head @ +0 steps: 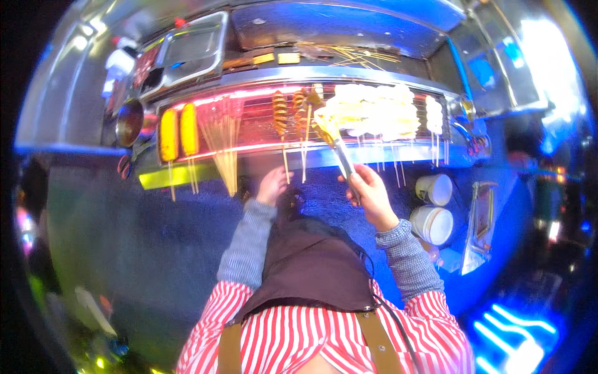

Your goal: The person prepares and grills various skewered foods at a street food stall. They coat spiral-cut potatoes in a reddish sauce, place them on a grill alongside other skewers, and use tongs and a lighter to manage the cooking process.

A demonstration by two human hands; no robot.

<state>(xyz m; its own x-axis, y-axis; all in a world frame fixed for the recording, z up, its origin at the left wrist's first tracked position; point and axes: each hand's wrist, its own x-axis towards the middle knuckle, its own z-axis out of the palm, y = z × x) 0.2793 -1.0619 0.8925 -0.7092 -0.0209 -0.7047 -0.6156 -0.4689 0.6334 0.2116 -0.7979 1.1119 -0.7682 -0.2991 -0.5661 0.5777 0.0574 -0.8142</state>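
My right hand [372, 195] grips the handle of what looks like a basting brush [345, 161]. Its sauce-coloured head lies over the grill [254, 117], at the left edge of overexposed pale skewers [373, 112]. At the stick end of a browned spiral-cut skewer [280, 114], the fingers of my left hand [274, 185] close around the stick, somewhat blurred. Just right of it lies a second spiral skewer [299, 105], partly behind another stick. Two yellow corn cobs on sticks [179, 133] rest at the grill's left end, beside a fan of thin skewers [224, 154] under reddish light.
Behind the grill stand a clear-lidded metal tray [194, 46] and loose bamboo sticks [355, 52]. A round metal pan [130, 122] sits at the left end. White buckets [433, 224] stand low on the right. Scissors [124, 167] hang near the left front edge.
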